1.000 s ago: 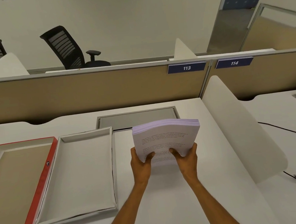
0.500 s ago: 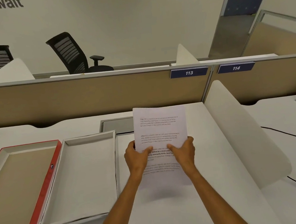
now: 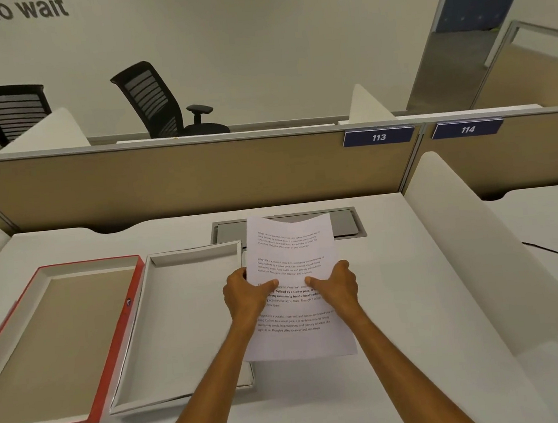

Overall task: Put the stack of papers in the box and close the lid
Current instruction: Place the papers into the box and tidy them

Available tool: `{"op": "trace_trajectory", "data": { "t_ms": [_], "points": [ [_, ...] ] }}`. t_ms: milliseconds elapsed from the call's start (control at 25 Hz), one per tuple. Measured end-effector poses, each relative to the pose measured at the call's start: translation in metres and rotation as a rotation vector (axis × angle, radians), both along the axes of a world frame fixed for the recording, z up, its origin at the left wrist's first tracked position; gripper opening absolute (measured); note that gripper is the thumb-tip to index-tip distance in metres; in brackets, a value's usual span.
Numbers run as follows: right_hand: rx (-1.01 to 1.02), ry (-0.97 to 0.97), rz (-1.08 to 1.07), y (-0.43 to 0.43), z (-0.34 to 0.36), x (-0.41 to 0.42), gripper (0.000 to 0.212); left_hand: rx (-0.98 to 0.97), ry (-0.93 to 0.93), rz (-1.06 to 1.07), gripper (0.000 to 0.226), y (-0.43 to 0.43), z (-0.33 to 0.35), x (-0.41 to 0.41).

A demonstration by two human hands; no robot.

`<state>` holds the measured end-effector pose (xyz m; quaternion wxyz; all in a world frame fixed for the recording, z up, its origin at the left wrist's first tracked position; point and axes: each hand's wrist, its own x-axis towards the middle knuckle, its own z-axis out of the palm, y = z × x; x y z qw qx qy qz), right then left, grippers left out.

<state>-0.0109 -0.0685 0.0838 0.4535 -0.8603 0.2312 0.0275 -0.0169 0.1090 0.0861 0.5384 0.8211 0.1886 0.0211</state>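
Both bare forearms stretched forward, converging. Left hand [image 3: 245,296] and right hand [image 3: 338,284] level, side by side, each in a closed grip, thumbs on top pointing inward, fingers curled beneath.

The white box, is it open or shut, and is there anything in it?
Open and empty. The white box shows only its bare bottom, and the red lid lies flat beside it. The papers are held in both hands.

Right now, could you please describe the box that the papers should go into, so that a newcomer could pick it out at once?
On the white desk, two shallow open trays lie side by side, left of the stack of papers held in both hands. The box is the right-hand tray, next to the left hand. It is white inside and out, while its neighbour, the lid, has a red rim and a tan inside.
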Motion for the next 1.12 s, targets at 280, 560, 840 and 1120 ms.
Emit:
{"op": "trace_trajectory", "data": {
  "t_ms": [280, 560, 840, 1120],
  "points": [
    [0.010, -0.009, 0.069, 0.067, 0.001, 0.003, 0.053, -0.007, 0.012, 0.041, 0.043, 0.067, -0.002, -0.006],
    [0.009, 0.011, 0.122, 0.136, -0.010, 0.003, 0.051, 0.019, 0.045, 0.071, 0.042, 0.132, -0.010, -0.011],
    [0.015, 0.053, 0.171, 0.194, -0.021, 0.007, 0.052, 0.028, 0.065, 0.101, 0.044, 0.188, -0.021, -0.010],
    [0.062, 0.113, 0.269, 0.221, -0.041, 0.017, 0.029, 0.015, 0.106, 0.068, 0.039, 0.224, -0.043, -0.002]
  ]
}}
